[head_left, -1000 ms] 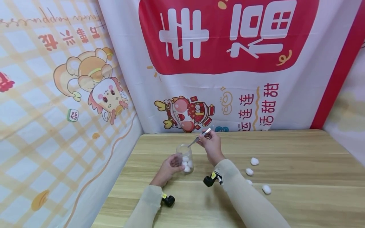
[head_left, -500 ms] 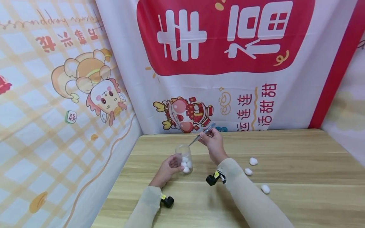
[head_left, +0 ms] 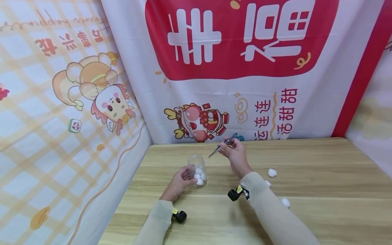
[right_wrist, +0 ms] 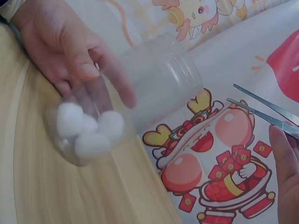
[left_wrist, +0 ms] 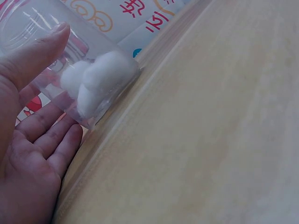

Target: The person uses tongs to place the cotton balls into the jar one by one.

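Note:
My left hand (head_left: 180,183) holds a clear plastic jar (head_left: 196,160) upright on the table, thumb on one side and fingers on the other. Several white cotton balls (right_wrist: 93,128) lie at the jar's bottom. Its mouth has no lid on it. To the right of the jar, my right hand (head_left: 238,157) pinches metal tweezers (head_left: 216,150) above the table. In the right wrist view their tips stand apart with nothing between them. The left wrist view shows the thumb (left_wrist: 39,56) over the jar wall, and part of the fingers is hidden behind the jar.
Loose cotton balls (head_left: 272,173) lie on the wooden table (head_left: 330,177) right of my right forearm, some partly covered by the sleeve. A printed cloth (head_left: 232,85) hangs along the table's back edge, and another patterned cloth (head_left: 92,149) stands at the left.
My right hand has drawn the tweezers away from the jar's rim toward the right. The right forearm now covers more of the loose cotton balls. The left hand and jar stay put.

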A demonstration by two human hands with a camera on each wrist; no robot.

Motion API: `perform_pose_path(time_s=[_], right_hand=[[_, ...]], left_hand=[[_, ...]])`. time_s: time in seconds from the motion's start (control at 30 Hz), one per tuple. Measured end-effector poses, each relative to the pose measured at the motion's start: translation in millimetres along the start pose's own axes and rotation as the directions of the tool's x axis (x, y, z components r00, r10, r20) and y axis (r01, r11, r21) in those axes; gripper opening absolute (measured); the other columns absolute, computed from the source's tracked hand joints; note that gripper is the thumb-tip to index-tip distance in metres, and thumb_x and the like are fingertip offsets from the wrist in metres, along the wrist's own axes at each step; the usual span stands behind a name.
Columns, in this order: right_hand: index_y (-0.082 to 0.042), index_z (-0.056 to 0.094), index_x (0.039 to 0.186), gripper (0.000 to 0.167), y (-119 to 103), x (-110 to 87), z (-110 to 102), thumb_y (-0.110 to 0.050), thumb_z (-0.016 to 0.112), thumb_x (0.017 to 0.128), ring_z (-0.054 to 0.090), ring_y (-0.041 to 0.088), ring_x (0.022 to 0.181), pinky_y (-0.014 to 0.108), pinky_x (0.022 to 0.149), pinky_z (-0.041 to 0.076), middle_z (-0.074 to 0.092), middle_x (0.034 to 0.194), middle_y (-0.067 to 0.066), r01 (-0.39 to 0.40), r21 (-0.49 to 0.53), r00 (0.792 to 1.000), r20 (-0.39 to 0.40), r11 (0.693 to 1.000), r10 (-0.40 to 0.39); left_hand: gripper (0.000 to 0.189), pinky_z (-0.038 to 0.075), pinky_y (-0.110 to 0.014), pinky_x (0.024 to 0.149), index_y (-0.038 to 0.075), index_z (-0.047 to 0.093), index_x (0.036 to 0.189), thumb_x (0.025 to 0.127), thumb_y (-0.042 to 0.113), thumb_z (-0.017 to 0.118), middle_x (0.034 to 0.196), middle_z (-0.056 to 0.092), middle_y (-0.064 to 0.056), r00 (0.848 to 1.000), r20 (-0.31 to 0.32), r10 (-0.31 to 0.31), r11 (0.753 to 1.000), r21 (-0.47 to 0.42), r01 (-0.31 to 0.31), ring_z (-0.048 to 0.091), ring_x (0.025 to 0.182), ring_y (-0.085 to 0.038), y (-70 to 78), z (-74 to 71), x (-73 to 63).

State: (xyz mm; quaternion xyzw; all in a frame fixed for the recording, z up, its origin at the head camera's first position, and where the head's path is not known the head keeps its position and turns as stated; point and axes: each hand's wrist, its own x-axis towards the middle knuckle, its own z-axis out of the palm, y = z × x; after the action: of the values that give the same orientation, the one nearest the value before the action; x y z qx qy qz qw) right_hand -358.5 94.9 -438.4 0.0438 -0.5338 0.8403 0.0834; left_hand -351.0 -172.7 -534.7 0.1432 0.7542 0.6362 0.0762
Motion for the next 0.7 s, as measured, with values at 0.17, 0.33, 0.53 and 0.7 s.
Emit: perform_pose_path(time_s=[0.17, 0.33, 0.53, 0.7], right_hand=[[0.0, 0.051, 0.118, 0.024, -1.5, -0.8, -9.4, -0.002, 0.061, 0.095, 0.061, 0.028, 0.106, 0.036, 0.087, 0.055, 0.052, 0.117, 0.021, 0.018, -0.034, 1.0, -0.003, 0.999, -0.018], [0.0, 0.052, 0.119, 0.025, -3.7, -1.1, -18.3, 0.001, 0.06, 0.095, 0.062, 0.028, 0.105, 0.036, 0.087, 0.055, 0.054, 0.114, 0.019, -0.008, -0.048, 1.0, -0.014, 0.999, 0.007], [-0.003, 0.051, 0.119, 0.025, -10.4, 1.1, -31.8, -0.001, 0.059, 0.096, 0.061, 0.028, 0.108, 0.034, 0.087, 0.055, 0.054, 0.116, 0.018, -0.025, -0.113, 1.0, -0.006, 0.993, 0.024], [-0.003, 0.051, 0.118, 0.024, -18.4, 2.4, -39.4, -0.004, 0.06, 0.096, 0.061, 0.029, 0.108, 0.034, 0.087, 0.055, 0.051, 0.12, 0.022, -0.001, -0.151, 1.0, 0.002, 0.989, 0.001]], left_hand=[[0.066, 0.041, -0.039, 0.106, 0.013, 0.052, 0.138, 0.08, 0.022, 0.082, 0.136, 0.054, -0.009, 1.0, -0.009, -0.007, 1.0, -0.004, 0.007, 0.05, 0.126, -0.026, 1.0, -0.3, -1.2], [0.067, 0.041, -0.037, 0.105, 0.014, 0.051, 0.138, 0.08, 0.022, 0.082, 0.137, 0.054, -0.009, 1.0, -0.009, -0.018, 1.0, -0.006, 0.018, 0.049, 0.127, -0.025, -0.6, -0.1, -2.4], [0.067, 0.041, -0.039, 0.105, 0.012, 0.051, 0.138, 0.08, 0.022, 0.082, 0.136, 0.055, -0.011, 1.0, -0.004, 0.0, 1.0, -0.012, 0.0, 0.05, 0.126, -0.027, -0.9, 0.4, -2.3], [0.067, 0.041, -0.038, 0.105, 0.011, 0.05, 0.139, 0.08, 0.021, 0.081, 0.137, 0.054, -0.012, 1.0, 0.005, 0.012, 1.0, -0.021, -0.012, 0.05, 0.126, -0.028, 3.7, -0.3, -2.1]])
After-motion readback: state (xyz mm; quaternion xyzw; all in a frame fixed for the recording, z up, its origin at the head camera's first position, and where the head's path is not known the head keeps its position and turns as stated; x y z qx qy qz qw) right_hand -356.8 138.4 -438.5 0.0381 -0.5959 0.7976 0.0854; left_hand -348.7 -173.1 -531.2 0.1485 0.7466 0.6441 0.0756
